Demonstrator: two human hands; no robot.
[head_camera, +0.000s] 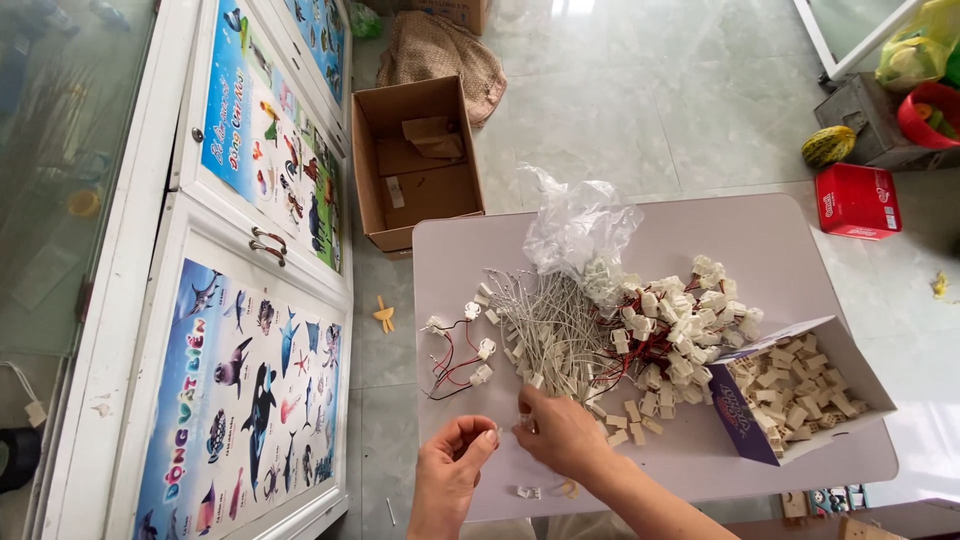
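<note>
My left hand (450, 470) hovers over the near edge of the small white table (760, 250), fingers pinched on a small white plastic connector. My right hand (560, 432) reaches into the bundle of thin white wires (545, 335) and pinches one of them. A pile of white connectors with red and black leads (680, 320) lies to the right of the bundle. A few finished wired connectors (462, 350) lie to the left. A crumpled clear plastic bag (580, 225) rests behind the wires.
An open white box (850, 350) full of beige connector pieces sits at the table's right. An empty cardboard box (415, 165) stands on the tiled floor beyond, beside cabinet doors with sea-animal posters (245, 400). A red box (857, 200) lies at the right.
</note>
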